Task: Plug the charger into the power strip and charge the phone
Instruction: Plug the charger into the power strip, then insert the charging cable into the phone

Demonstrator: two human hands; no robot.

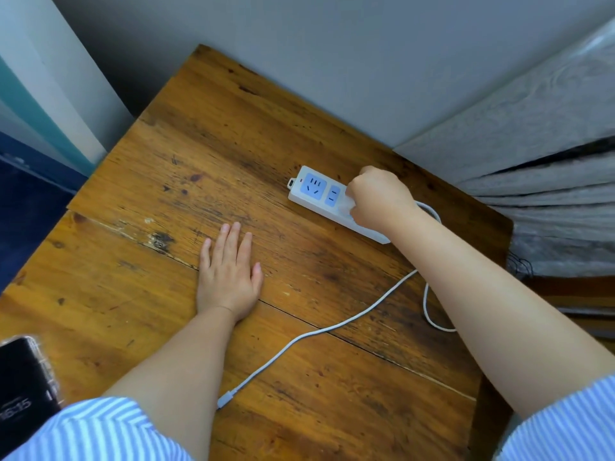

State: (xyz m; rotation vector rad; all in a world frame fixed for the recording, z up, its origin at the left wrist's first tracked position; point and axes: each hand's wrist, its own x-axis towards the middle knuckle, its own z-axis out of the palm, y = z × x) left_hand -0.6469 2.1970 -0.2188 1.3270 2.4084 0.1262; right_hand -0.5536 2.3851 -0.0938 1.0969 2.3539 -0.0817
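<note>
Right hand (377, 197): fingers curling closed around the charger (347, 202), pressing on the power strip (319, 194), centre right.
Left hand (229, 272): lying open, fingers flat on the table (133, 294).
Phone (23, 387): sitting lower left.

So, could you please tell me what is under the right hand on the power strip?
The right hand is closed over the middle of the power strip, apparently on something white, likely the charger; its fist hides any plug or socket there.

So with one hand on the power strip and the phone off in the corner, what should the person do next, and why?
Probably press the charger home: the right hand is closed over something white on the power strip, though whether it is seated is hidden. Then take up the loose cable plug, which lies free on the table, apart from the phone. The left hand rests flat and empty.
</note>
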